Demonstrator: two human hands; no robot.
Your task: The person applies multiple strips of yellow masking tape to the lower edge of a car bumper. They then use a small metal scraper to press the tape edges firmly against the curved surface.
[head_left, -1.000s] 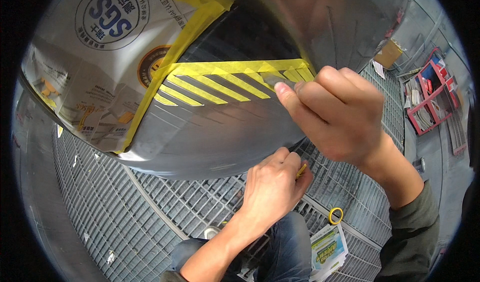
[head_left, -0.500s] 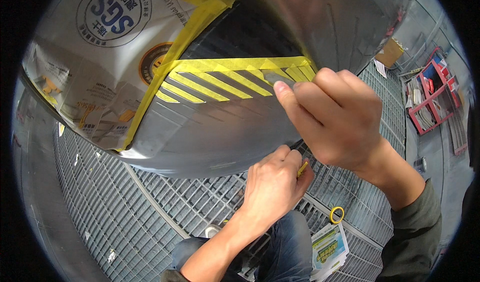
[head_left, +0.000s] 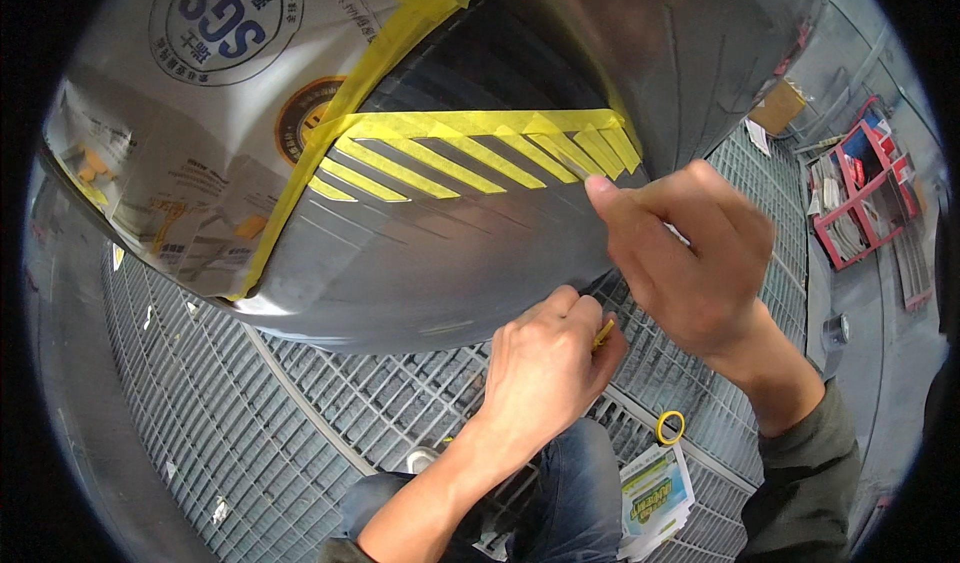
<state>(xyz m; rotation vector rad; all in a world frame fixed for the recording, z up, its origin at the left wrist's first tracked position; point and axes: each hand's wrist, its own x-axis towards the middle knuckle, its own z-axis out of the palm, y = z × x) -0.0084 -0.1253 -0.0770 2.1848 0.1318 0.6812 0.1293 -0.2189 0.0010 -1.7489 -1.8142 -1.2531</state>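
Observation:
My right hand [head_left: 690, 253] is closed in a pinch, thumb tip at the lower end of the slanted yellow tape strips [head_left: 490, 169] on a grey, curved body panel [head_left: 420, 253]. A thin pale edge shows by its thumb; what it holds is mostly hidden. A long yellow tape band [head_left: 480, 123] runs across the strips' upper ends, with dark slots between them. Lower down, my left hand [head_left: 550, 353] is closed beside the panel's bottom edge. A small yellow piece [head_left: 603, 334] sticks out between its fingers, its kind not clear.
Printed masking paper [head_left: 210, 133] covers the panel's left part, edged with yellow tape. Below lies a metal floor grating [head_left: 280, 403]. A yellow tape roll [head_left: 670, 427] sits beside printed sheets [head_left: 655, 498] near my knee. A pink rack [head_left: 850, 203] and a cardboard box [head_left: 778, 108] stand right.
My right hand has moved down and slightly right, off the middle of a strip to its lower end. The grey tip at its thumb shows less. My left hand stays nearly still.

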